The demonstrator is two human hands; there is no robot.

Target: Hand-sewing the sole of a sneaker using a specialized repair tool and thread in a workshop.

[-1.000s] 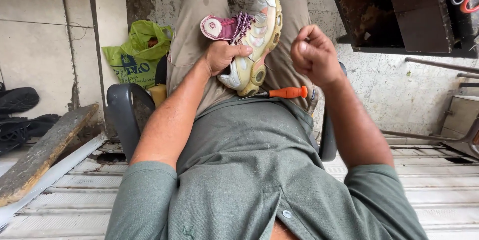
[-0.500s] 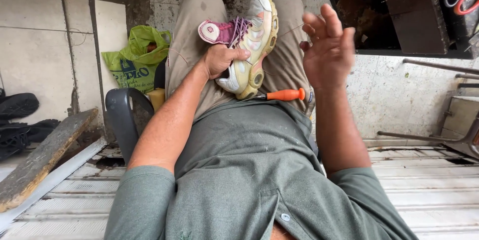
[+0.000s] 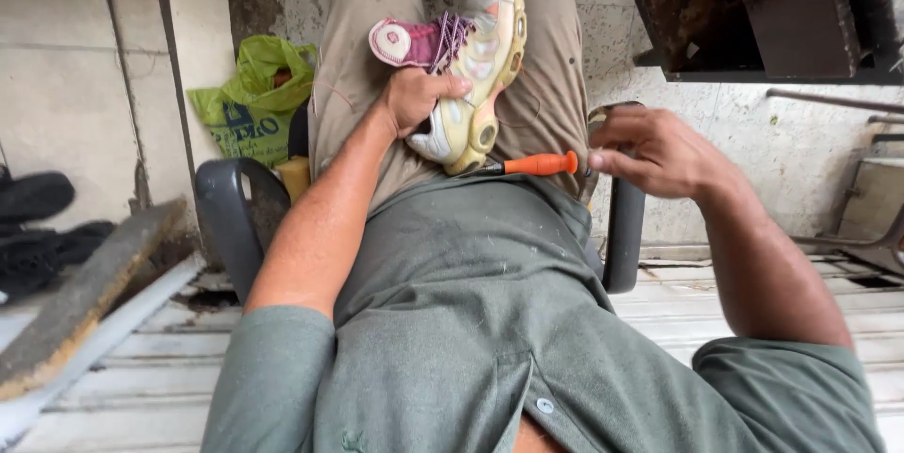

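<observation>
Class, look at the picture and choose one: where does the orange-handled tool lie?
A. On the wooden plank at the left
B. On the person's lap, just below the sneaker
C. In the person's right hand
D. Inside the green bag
B. The orange-handled tool lies across the lap just under the sneaker that the left hand grips; the right hand is beside its end, not around it.

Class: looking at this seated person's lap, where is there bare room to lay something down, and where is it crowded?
Bare: shirt front below the orange-handled tool. Crowded: upper lap, where the left hand grips the sneaker and the right hand hovers near the tool's handle.
</observation>
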